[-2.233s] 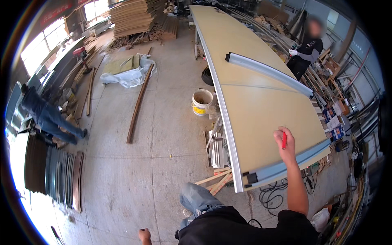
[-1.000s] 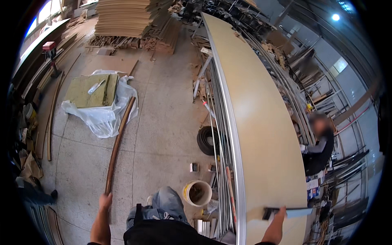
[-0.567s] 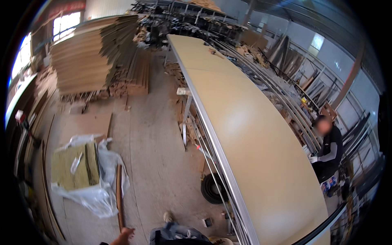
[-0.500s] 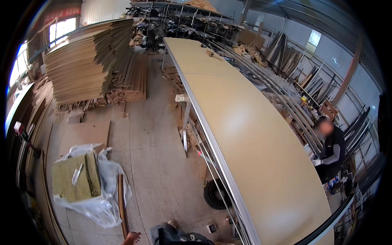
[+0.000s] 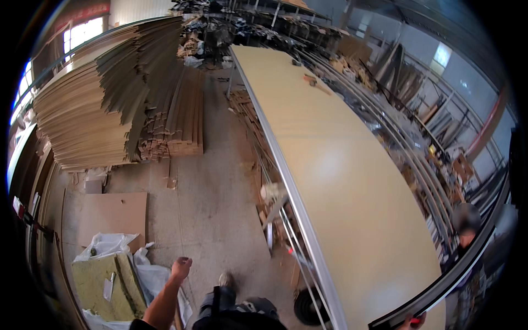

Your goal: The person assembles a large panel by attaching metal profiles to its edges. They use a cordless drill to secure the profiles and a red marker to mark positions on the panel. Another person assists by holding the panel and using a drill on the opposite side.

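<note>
My left hand (image 5: pixel 181 268) hangs over the floor beside the wrapped yellow-green insulation slabs (image 5: pixel 88 283), its fingers curled and nothing visible in them. At the lower right, my right hand (image 5: pixel 407 323) is closed around the near end of a long dark profile bar (image 5: pixel 434 297). A small red thing shows at that hand; I cannot make out what it is. The bar slants over the near right corner of a long table with a cream-coloured panel top (image 5: pixel 352 209). Most of my right hand is cut off by the picture's lower edge.
A hammer-like tool (image 5: pixel 316 83) lies on the panel's far part. Tall stacked boards (image 5: pixel 82 115) and a brown sheet (image 5: pixel 113 217) are on the left. A black coil (image 5: pixel 309 306) sits under the table. Another person (image 5: pixel 466 225) is at the right, partly behind the bar.
I have moved forward along the table. My left hand has come higher into view. The dark bar now reaches further over the panel's near corner, and my right hand has appeared on it.
</note>
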`<state>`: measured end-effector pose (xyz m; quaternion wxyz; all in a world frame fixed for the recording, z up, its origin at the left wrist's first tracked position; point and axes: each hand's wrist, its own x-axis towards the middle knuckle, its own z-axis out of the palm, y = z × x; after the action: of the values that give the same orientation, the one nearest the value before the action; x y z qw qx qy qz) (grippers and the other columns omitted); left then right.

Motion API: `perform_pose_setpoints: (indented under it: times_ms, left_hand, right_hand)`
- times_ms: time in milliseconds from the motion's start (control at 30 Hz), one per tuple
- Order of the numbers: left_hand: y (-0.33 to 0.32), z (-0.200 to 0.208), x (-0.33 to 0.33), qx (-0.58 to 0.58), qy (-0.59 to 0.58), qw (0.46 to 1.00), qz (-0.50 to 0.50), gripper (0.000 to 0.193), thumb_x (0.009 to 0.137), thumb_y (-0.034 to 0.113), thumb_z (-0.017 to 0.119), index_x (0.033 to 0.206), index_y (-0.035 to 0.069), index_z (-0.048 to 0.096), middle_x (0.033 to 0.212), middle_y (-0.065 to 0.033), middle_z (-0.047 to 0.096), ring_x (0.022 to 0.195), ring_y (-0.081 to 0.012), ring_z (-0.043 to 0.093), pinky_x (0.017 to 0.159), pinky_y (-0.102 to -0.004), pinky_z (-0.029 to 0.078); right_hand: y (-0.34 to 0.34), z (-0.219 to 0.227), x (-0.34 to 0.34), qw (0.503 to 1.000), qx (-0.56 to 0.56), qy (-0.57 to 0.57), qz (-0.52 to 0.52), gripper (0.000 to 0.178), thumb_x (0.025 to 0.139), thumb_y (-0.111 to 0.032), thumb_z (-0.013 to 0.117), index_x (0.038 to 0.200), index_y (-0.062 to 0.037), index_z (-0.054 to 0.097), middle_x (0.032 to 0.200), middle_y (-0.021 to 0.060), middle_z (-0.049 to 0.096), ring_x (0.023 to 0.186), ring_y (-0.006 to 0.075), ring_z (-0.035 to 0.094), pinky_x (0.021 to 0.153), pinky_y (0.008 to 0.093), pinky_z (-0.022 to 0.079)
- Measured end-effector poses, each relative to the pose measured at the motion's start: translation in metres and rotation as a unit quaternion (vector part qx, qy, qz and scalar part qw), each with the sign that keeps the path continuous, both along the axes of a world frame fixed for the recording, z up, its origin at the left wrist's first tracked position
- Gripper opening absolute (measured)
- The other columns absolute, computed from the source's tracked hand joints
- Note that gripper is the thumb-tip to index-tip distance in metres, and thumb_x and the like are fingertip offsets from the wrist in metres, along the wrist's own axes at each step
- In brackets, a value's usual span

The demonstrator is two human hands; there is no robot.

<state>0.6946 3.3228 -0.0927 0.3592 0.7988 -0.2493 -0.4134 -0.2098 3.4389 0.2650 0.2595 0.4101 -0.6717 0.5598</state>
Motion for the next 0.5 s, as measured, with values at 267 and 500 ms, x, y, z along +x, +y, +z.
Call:
perform_pose_setpoints:
  times_ms: [267,500]
  left_hand:
    - [-0.351,0.239,0.054,-0.238,0.095,0.959,-0.120,0.048,0.106,0.027,0.060,0.141,-0.005,0.050,0.109,-0.0156,0.073,0.102,-0.0190,0.069,0.092,-0.0317,0.054]
    - [-0.570,0.279,0.133,-0.274,0.118,0.936,-0.187,0.043,0.105,0.022,0.062,0.136,-0.007,0.053,0.113,-0.0146,0.071,0.107,-0.0192,0.068,0.096,-0.0316,0.053]
  right_hand:
    - [-0.301,0.031,0.305,0.989,0.056,-0.002,0.140,0.068,0.089,-0.022,0.073,0.147,0.0006,0.046,0.154,0.0173,0.044,0.146,0.0309,0.037,0.123,0.0466,0.024]
    - [-0.626,0.044,0.490,0.952,0.097,-0.011,0.290,0.064,0.084,-0.014,0.078,0.139,-0.0018,0.048,0.157,0.0237,0.038,0.147,0.0368,0.036,0.121,0.0477,0.026]
